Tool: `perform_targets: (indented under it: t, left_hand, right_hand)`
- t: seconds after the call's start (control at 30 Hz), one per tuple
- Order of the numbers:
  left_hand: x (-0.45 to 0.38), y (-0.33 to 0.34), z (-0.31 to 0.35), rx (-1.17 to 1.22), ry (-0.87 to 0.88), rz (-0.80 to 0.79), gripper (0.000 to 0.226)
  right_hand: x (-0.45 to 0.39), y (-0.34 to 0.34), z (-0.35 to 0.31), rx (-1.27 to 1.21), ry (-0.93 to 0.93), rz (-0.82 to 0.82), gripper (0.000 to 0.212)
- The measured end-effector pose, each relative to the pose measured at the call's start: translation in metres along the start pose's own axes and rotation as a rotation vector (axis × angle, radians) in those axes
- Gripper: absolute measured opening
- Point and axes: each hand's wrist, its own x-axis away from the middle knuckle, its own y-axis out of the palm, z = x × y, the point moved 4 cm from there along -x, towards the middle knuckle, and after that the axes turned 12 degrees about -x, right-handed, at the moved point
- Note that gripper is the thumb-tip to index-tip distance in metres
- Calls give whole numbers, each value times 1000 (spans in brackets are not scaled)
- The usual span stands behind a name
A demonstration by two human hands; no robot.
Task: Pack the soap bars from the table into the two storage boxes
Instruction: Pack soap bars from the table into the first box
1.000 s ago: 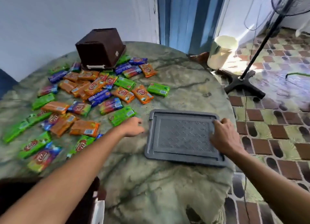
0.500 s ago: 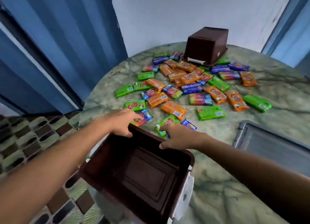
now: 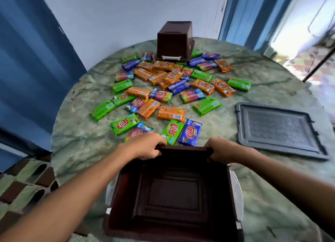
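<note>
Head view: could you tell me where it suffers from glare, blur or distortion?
Head view: daylight blows out the doorway at upper right; wide-angle bending curves the table edge and walls; both forearms smear near the bottom corners; the soap bars and grey lid stay fairly sharp.

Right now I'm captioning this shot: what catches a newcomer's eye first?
The bright spread of soap bars across the middle of the round table. Then the empty brown box at the near edge, left hand and right hand gripping its far rim. A grey lid lies right.
</note>
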Motion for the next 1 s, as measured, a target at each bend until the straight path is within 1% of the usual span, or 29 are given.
perform_targets:
  t: [0.07, 0.1, 0.17, 0.2, 0.23, 0.33, 0.43, 0.47, 0.53, 0.57, 0.63, 0.67, 0.7, 0.73, 0.8, 0.87, 0.93, 0.97, 1.0]
  left_hand:
    - [-7, -1, 10, 40, 1, 10, 13]
    - [-10, -3, 19, 56, 2, 28, 10]
    - [-16, -8, 36, 75, 4, 66, 22]
    - [-20, -11, 43, 92, 11, 82, 25]
    - [-23, -13, 49, 109, 22, 86, 24]
    - [-29, -16, 49, 158, 29, 42, 17]
    - [-29, -18, 44, 165, 46, -11, 23]
    - [-29, -19, 43, 177, 54, -41, 27]
    - [-31, -27, 38, 252, 45, -92, 41]
    - [-35, -32, 33, 317, 14, -79, 43]
    - [-46, -42, 20, 411, -51, -2, 37]
    - [-60, -42, 12, 410, -94, 4, 38]
    - [-72, -40, 7, 359, -128, -27, 47]
    - [-80, -35, 4, 275, -157, -83, 60]
    - [-104, -19, -4, 159, -259, -199, 88]
    - [-121, -2, -8, 97, -355, -275, 107]
    - [-129, 5, -9, 50, -430, -295, 119]
    - [-132, 6, -8, 48, -455, -296, 120]
    - [-133, 5, -8, 55, -458, -291, 116]
  right_hand:
    - [1, -11, 8, 0, 24, -24, 25]
    - [0, -19, 14, 6, 38, -30, 24]
    - [-2, -37, 27, -2, 56, -11, 20]
    - [-3, -44, 32, -15, 61, 3, 18]
    - [-4, -49, 37, -29, 63, 11, 18]
    - [-8, -50, 40, -17, 42, 19, 17]
    - [-8, -45, 42, -2, 42, -29, 17]
    - [-8, -47, 43, -18, 58, -72, 21]
    - [-11, -58, 41, -94, 83, -132, 36]
    - [-17, -67, 35, -155, 48, -104, 39]
    - [-32, -81, 13, -225, -97, -3, 34]
    - [-48, -85, 3, -148, -170, 19, 33]
    - [-62, -84, -7, -30, -229, 30, 36]
    - [-72, -80, -17, 100, -273, 28, 41]
    - [-104, -64, -21, 332, -326, -38, 56]
    - [-129, -42, -14, 539, -320, -121, 74]
    - [-142, -27, -11, 688, -344, -108, 89]
    - [-145, -24, -9, 723, -368, -83, 90]
    - [-146, -23, -9, 738, -392, -66, 90]
